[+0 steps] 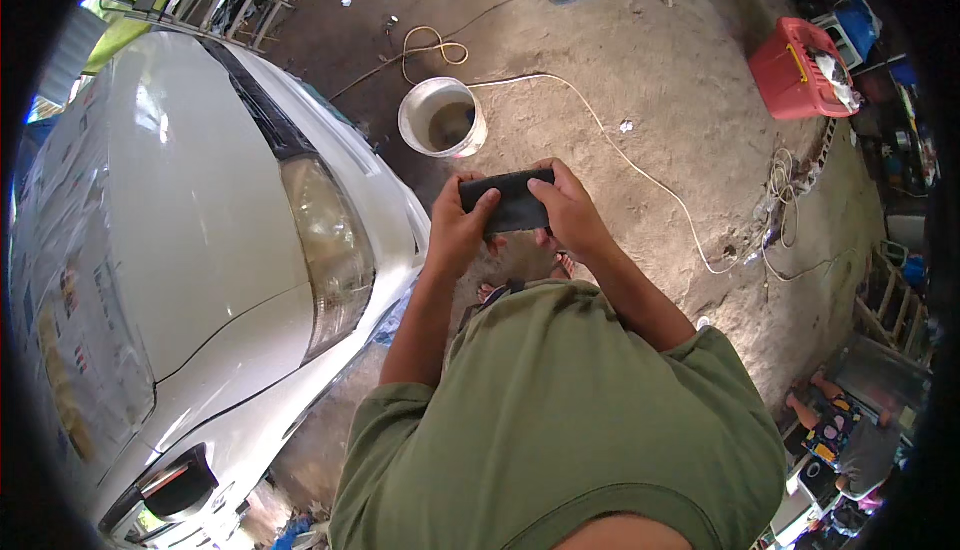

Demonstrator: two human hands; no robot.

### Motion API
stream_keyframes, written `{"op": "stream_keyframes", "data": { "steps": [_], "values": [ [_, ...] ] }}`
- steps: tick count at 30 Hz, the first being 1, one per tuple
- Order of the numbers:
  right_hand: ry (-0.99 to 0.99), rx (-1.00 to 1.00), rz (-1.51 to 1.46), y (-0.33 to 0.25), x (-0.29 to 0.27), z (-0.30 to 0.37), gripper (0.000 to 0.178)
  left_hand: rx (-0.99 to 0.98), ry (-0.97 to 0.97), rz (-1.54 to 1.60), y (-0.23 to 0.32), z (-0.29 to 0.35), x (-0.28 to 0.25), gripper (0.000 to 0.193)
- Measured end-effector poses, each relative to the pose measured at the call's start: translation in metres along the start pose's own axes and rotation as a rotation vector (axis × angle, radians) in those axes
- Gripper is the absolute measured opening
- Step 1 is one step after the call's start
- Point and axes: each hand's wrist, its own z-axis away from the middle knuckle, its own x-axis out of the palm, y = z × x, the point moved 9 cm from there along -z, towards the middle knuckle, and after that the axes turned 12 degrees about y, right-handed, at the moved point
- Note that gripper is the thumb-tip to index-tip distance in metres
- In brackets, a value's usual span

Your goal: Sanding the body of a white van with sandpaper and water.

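Observation:
Between my two hands is a flat black rectangular thing, darker along its far strip and greyer nearer me; its exact kind is not clear. My left hand grips its left end, thumb on top and fingers curled beneath. At the right end, my right hand holds it the same way. The hands are in front of my body, above the ground. Just beyond them stands a white bucket with murky water and something dark inside. To my left is a white car with a cloudy headlight.
Paper and plastic sheeting covers the car's windshield. A pale hose or cord winds across the dirt floor. A red bin stands at the far right. At the lower right, another person is near cluttered items. A metal frame stands far left.

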Motion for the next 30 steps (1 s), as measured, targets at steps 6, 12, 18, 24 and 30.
{"op": "stream_keyframes", "data": {
  "steps": [6, 12, 18, 24, 30],
  "values": [
    [0.191, -0.263, 0.211, 0.000, -0.024, -0.016, 0.017, -0.033, 0.045, -0.030, -0.014, 0.001, 0.007, 0.029],
    [0.075, -0.517, 0.464, -0.025, -0.015, -0.001, 0.016, 0.171, -0.080, -0.573, 0.004, -0.003, -0.005, 0.044],
    [-0.182, -0.580, 0.420, -0.033, 0.001, 0.005, 0.008, 0.399, -0.221, -0.768, 0.041, 0.005, 0.036, 0.026],
    [-0.226, -0.607, 0.484, -0.047, -0.015, 0.006, 0.009, 0.357, -0.245, -0.559, 0.040, 0.006, 0.044, 0.019],
    [-0.201, -0.610, 0.464, -0.053, -0.039, 0.013, 0.011, 0.360, -0.256, -0.798, 0.031, 0.023, 0.049, 0.017]
  ]
}}
